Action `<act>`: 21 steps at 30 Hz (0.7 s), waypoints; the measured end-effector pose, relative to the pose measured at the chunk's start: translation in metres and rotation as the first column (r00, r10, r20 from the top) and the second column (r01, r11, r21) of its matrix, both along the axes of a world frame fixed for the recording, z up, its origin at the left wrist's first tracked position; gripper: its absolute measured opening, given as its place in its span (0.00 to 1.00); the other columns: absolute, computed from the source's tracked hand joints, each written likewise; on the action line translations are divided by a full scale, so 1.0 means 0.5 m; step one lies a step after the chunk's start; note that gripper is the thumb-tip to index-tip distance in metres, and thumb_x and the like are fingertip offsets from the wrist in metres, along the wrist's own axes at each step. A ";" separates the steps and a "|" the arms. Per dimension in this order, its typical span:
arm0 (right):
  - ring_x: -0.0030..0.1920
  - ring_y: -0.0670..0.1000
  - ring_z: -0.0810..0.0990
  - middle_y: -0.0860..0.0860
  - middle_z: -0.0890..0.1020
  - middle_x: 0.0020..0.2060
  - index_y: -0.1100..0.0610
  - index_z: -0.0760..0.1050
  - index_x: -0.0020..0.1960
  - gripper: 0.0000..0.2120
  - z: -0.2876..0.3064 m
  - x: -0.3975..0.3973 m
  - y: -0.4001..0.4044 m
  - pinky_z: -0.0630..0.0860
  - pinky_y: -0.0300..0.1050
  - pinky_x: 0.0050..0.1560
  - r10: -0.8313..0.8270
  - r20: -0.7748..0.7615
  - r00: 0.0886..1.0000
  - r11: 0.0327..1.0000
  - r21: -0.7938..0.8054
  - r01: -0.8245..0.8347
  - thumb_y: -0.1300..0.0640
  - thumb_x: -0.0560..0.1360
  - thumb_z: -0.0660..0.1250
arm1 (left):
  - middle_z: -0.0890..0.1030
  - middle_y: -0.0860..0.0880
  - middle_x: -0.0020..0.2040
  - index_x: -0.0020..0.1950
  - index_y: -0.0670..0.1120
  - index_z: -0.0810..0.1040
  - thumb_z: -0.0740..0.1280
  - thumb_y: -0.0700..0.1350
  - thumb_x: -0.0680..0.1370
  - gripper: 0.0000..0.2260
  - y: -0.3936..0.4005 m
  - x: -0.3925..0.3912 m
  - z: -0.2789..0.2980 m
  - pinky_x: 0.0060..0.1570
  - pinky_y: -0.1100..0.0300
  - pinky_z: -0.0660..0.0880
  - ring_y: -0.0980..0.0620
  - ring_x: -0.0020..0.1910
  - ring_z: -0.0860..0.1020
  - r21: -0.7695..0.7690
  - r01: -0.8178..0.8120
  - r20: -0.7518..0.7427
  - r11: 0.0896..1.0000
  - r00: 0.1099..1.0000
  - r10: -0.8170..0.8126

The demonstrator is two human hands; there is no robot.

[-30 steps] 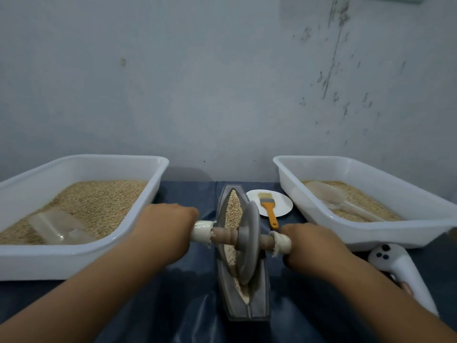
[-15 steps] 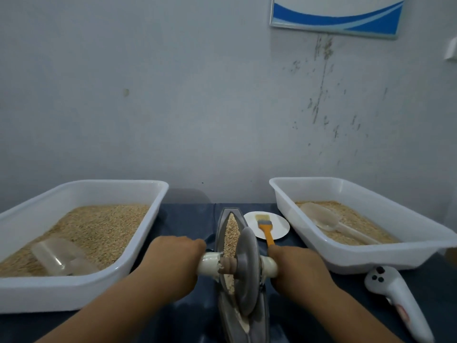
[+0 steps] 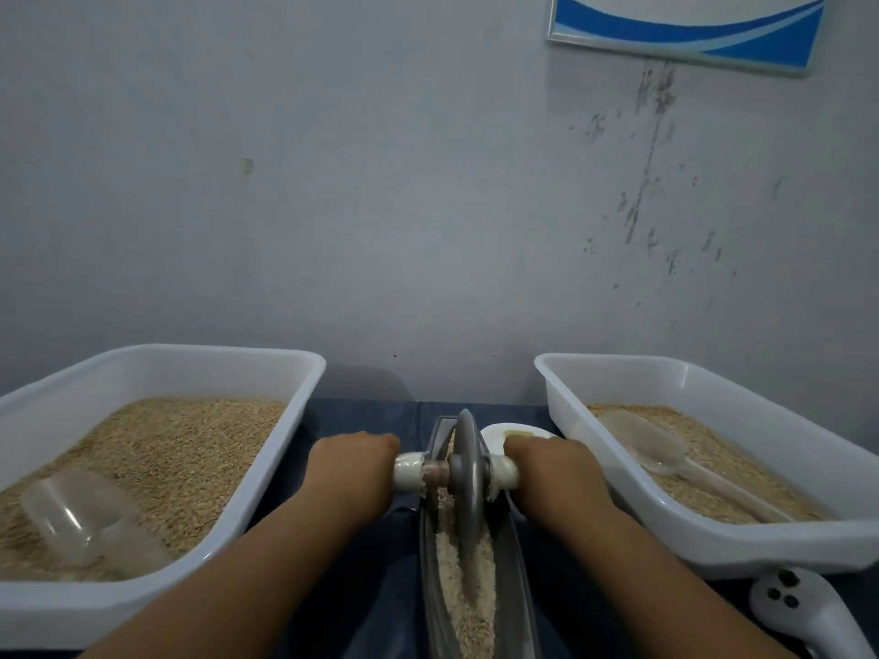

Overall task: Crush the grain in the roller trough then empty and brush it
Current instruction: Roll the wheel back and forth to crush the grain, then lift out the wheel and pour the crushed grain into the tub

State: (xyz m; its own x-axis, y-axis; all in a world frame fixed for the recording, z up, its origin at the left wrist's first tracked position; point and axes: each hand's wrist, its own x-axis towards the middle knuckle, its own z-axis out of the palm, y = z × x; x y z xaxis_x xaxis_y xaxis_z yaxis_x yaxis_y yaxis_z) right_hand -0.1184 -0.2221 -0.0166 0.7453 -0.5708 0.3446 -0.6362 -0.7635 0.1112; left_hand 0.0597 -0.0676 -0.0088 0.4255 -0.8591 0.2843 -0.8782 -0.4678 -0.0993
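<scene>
While both hands clench the axle ends, left hand (image 3: 354,473) and right hand (image 3: 554,475), the right one hides most of the plate (image 3: 494,437) behind. Grain bins flank: left bin (image 3: 304,401), right bin (image 3: 618,497), a scoop in each. Trough (image 3: 516,577) lies between them, long axis running away toward the wall, wheel (image 3: 468,478) upright near its far end. Blue-covered bench (image 3: 371,587), stained wall.

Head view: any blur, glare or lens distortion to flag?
Head view: dim, flat, bluish light; wide-angle bowing on the left tray and right tray rims; motion smear on the clear scoop; small glare spots on that scoop; both hands, left and right, and the roller wheel slightly soft.
</scene>
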 end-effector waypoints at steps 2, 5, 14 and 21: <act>0.41 0.51 0.79 0.47 0.80 0.39 0.48 0.73 0.43 0.06 0.003 0.006 -0.006 0.69 0.43 0.39 -0.006 0.010 1.000 1.000 -0.005 0.006 0.53 0.67 0.67 | 0.79 0.53 0.45 0.50 0.55 0.73 0.68 0.56 0.72 0.11 -0.008 0.003 0.002 0.42 0.57 0.72 0.51 0.44 0.78 0.006 -0.007 -0.004 1.000 1.000 0.007; 0.42 0.51 0.79 0.47 0.80 0.40 0.46 0.73 0.47 0.08 -0.006 -0.011 0.013 0.70 0.44 0.40 -0.003 -0.001 1.000 1.000 -0.020 0.002 0.50 0.69 0.67 | 0.77 0.54 0.43 0.48 0.56 0.72 0.69 0.54 0.72 0.09 0.008 -0.002 -0.006 0.41 0.57 0.72 0.52 0.42 0.77 0.053 0.017 -0.009 0.998 1.000 -0.016; 0.43 0.49 0.78 0.47 0.81 0.44 0.45 0.70 0.49 0.05 0.009 -0.109 0.124 0.68 0.44 0.40 0.089 -0.057 0.994 0.996 0.027 -0.087 0.51 0.74 0.65 | 0.78 0.56 0.44 0.49 0.58 0.71 0.69 0.53 0.68 0.12 0.136 -0.062 0.019 0.41 0.60 0.72 0.55 0.43 0.77 0.238 0.169 -0.233 0.957 0.966 -0.113; 0.47 0.47 0.79 0.45 0.82 0.45 0.44 0.74 0.48 0.06 0.057 -0.119 0.152 0.71 0.43 0.50 0.175 0.013 0.985 0.984 -0.031 -0.174 0.48 0.73 0.68 | 0.79 0.57 0.44 0.51 0.60 0.74 0.72 0.57 0.62 0.19 0.210 -0.099 0.055 0.43 0.61 0.77 0.59 0.41 0.79 0.182 0.172 -0.573 0.968 0.818 -0.038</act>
State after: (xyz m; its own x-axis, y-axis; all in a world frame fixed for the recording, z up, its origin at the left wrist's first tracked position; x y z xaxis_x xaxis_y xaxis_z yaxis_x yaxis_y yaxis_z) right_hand -0.1779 -0.1463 0.0118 0.8270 -0.4220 0.3715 -0.4953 -0.8595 0.1263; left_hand 0.0101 0.0372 0.0188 0.3561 -0.9183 -0.1729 -0.8537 -0.3950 0.3393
